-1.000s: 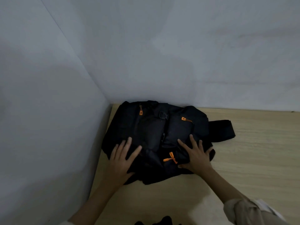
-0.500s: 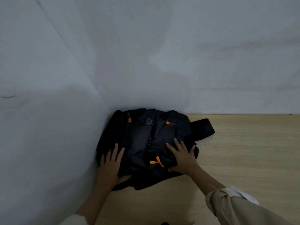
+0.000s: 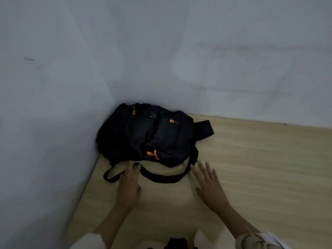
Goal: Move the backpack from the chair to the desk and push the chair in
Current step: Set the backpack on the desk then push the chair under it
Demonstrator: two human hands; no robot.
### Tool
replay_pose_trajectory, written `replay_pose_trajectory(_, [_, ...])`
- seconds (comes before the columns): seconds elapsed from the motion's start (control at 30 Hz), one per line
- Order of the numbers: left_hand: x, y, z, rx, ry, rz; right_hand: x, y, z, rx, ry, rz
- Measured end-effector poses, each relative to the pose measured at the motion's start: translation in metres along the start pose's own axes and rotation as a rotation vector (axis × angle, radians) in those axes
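Observation:
A black backpack (image 3: 150, 133) with orange zipper pulls lies flat on the light wooden desk (image 3: 251, 168), pushed into the corner where the two walls meet. Its straps loop out toward me on the desk. My left hand (image 3: 129, 184) is flat and open just in front of the bag, fingertips at a strap. My right hand (image 3: 209, 186) hovers open to the right of the strap loop, holding nothing. The chair is out of view.
Grey-white walls (image 3: 197, 60) close in the desk at the back and on the left. Bare desk surface stretches to the right of the backpack. A dark object (image 3: 177, 243) shows at the bottom edge.
Both hands have come off the backpack and drawn back toward me. The backpack now rests in the corner with its straps lying loose in front.

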State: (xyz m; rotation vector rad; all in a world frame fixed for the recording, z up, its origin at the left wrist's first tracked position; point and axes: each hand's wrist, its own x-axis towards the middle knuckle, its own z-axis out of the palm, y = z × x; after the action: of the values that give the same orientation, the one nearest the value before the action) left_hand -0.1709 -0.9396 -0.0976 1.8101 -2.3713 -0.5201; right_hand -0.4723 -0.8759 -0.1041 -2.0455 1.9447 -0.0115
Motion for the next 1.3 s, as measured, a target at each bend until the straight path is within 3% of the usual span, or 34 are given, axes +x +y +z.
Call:
replay_pose_trajectory(0.23, [-0.051,0.077,0.031,0.036,0.035,-0.086,-0.056,0.052,-0.017,0.030,-0.031,-0.064])
replay_pose_trajectory(0.33, [-0.093,0.132,0.055,-0.038,0.064,-0.220,-0.092,0.093,-0.028,0.018,-0.047,-0.146])
replay_pose_trajectory(0.57, [-0.172,0.218,0.103,-0.119,0.069,-0.289,-0.154,0.146,-0.036,0.061,-0.087,-0.182])
replay_pose_trajectory(0.9, [-0.246,0.255,0.116,-0.143,0.100,-0.376,-0.213,0.159,-0.023,0.109,-0.070,-0.194])
replay_pose_trajectory(1.1, [-0.312,0.263,0.128,-0.115,0.150,-0.337,-0.264,0.162,-0.013,0.108,-0.056,-0.177])
replay_pose_trajectory(1.23, [-0.361,0.274,0.140,-0.130,0.171,-0.350,-0.316,0.152,0.000,0.181,-0.008,-0.177])
replay_pose_trajectory(1.3, [-0.408,0.285,0.145,-0.096,0.105,-0.353,-0.369,0.137,0.016,0.212,-0.011,-0.155])
